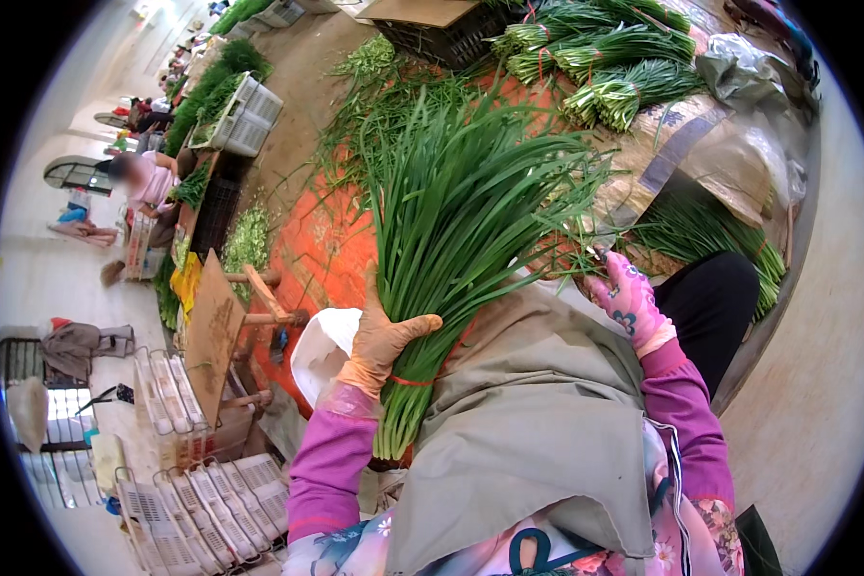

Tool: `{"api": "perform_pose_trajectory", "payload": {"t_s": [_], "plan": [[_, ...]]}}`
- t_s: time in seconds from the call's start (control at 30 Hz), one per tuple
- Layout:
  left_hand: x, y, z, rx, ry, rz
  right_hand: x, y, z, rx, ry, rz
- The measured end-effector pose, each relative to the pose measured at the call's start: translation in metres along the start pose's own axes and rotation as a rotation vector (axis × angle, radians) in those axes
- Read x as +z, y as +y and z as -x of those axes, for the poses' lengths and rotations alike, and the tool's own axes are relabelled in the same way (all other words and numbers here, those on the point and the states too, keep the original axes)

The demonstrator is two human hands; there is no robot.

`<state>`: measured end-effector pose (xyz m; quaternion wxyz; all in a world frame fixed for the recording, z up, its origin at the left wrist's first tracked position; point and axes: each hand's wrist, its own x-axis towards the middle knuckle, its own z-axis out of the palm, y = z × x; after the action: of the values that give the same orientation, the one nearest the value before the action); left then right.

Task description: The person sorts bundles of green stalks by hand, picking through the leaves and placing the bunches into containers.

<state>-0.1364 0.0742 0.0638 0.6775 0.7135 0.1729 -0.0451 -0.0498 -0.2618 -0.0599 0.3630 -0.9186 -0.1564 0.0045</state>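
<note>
My left hand [381,338], in a tan rubber glove, is wrapped around a large bunch of garlic chives [461,194]. A red band [412,381] ties the bunch below the hand. Its pale stem ends [396,439] point toward me, and the green leaves fan out away from me. Over to the right is my right hand [630,299], in a pink flowered glove, beside the leaf tips. Something small and dark with a metallic glint [599,252] shows at its fingertips among loose leaves; whether the fingers grip it is unclear. A grey-green apron [525,389] covers my lap.
Tied chive bundles [612,72] lie on woven sacking [684,144] at upper right. Loose trimmings [410,101] litter the orange-red ground cover [324,237]. On the left are a tipped wooden stool [219,331], white plastic crates [209,504] and a seated person [155,180].
</note>
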Motion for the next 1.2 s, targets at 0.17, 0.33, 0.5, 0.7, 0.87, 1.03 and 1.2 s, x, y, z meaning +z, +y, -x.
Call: {"api": "perform_pose_trajectory", "payload": {"t_s": [0.17,0.33,0.5,0.7,0.87,1.03,1.2], "plan": [[0.023,-0.004,0.009,0.044,0.127,-0.052,-0.027,-0.038,-0.012,-0.018,-0.009,-0.373],[0.027,-0.014,0.016,0.188,0.219,-0.372,-0.071,-0.135,-0.057,-0.533,0.221,-0.292],[0.026,-0.006,0.018,0.123,0.228,-0.393,-0.043,-0.178,-0.111,-0.460,0.014,0.304],[0.018,-0.028,0.007,0.251,0.224,-0.240,-0.015,-0.154,-0.128,-0.589,0.097,-0.094],[0.018,-0.032,0.002,0.224,0.237,-0.166,-0.058,-0.136,-0.129,0.130,0.096,-1.162],[0.019,-0.037,0.002,0.246,0.342,-0.306,-0.076,-0.188,-0.092,0.023,-0.303,-0.885],[0.031,-0.039,0.000,0.310,0.363,-0.453,-0.009,-0.177,-0.081,-0.457,-0.019,-0.043]]}}
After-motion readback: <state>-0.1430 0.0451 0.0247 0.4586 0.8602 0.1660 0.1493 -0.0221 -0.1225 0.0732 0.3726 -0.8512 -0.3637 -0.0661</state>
